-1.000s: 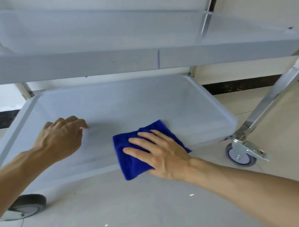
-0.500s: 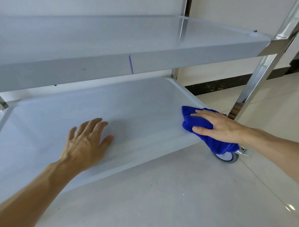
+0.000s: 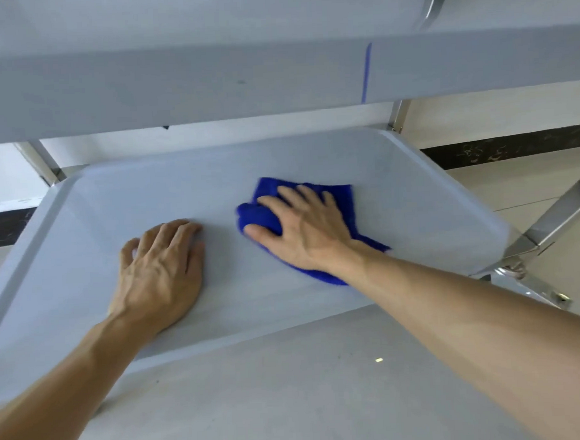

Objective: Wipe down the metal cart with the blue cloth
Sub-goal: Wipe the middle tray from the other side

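The metal cart's lower shelf point(image 3: 428, 210) is a shallow grey tray with raised edges, and it fills the middle of the head view. A blue cloth point(image 3: 343, 197) lies on the shelf, right of centre, bunched at its left end. My right hand point(image 3: 307, 227) presses flat on the cloth with the fingers spread and the thumb against the bunched part. My left hand point(image 3: 161, 272) rests palm-down on the bare shelf just left of the cloth, holding nothing.
The cart's upper shelf point(image 3: 209, 83) overhangs close above, with a thin blue mark on its front edge. A shiny leg point(image 3: 561, 214) slants down at the right to a caster bracket point(image 3: 516, 269). Pale tiled floor point(image 3: 290, 402) lies in front, a wall behind.
My right hand has swept the cloth from the shelf's right edge back toward the middle. My left hand stays flat on the shelf, now close to the cloth.
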Motion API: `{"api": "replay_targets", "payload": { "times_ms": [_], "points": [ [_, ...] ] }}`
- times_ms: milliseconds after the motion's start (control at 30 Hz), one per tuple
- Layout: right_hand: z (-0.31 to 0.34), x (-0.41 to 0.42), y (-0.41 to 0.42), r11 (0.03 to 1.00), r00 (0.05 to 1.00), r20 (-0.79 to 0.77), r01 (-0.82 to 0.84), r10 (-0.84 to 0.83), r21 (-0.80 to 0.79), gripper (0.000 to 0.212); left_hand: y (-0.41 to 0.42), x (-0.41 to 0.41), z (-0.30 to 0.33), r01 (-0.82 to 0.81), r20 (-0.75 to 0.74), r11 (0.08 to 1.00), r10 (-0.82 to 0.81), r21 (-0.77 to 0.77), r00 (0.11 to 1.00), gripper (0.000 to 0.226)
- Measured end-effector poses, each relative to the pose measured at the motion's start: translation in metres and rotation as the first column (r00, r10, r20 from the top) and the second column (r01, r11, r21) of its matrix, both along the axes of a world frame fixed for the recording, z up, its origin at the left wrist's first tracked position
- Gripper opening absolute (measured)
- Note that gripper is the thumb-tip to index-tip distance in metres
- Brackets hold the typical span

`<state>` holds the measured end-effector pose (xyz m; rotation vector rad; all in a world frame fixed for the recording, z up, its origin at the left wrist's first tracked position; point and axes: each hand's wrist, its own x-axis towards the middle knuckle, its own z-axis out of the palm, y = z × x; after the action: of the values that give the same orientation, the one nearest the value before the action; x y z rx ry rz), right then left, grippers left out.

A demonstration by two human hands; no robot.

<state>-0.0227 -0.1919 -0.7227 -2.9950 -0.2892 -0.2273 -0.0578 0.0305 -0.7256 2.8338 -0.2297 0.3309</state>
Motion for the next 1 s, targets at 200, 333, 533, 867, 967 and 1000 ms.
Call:
{"api": "replay_targets", "payload": {
  "times_ms": [200, 333, 533, 867, 967, 1000],
  "points": [
    [0.004, -0.018, -0.023, 0.901, 0.903, -0.052, -0.419, 0.427, 0.112, 0.068, 0.005, -0.001, -0.001, 0.000, -0.010, 1.000, -0.001, -0.015, 1.000, 0.045],
    [0.016, -0.011, -0.114, 0.969, 0.984, -0.009, -0.172, 0.176, 0.178, 0.069, 0.005, -0.002, 0.000, 0.017, -0.004, 1.000, -0.017, -0.027, 1.000, 0.051],
    [0.013, 0.025, -0.176, 0.874, 0.876, -0.031, 0.482, -0.481, 0.067, 0.067, -0.002, 0.003, -0.002, 0.001, 0.029, 1.000, -0.001, 0.010, 1.000, 0.045],
    [0.001, 0.043, 0.006, 0.997, 1.000, 0.027, 0.010, -0.012, 0.080, 0.058, 0.008, 0.001, -0.008, -0.009, -0.025, 0.999, 0.010, 0.031, 1.000, 0.040],
    [-0.003, 0.021, 0.017, 0.984, 0.993, 0.028, -0.114, 0.112, 0.135, 0.057, 0.015, -0.010, -0.006, -0.014, -0.040, 1.000, 0.015, 0.026, 0.999, 0.045],
    [-0.003, 0.015, 0.016, 0.977, 0.990, 0.027, -0.139, 0.137, 0.160, 0.058, 0.016, -0.015, -0.005, -0.012, -0.041, 1.000, 0.013, 0.023, 0.999, 0.048]
  ]
}}
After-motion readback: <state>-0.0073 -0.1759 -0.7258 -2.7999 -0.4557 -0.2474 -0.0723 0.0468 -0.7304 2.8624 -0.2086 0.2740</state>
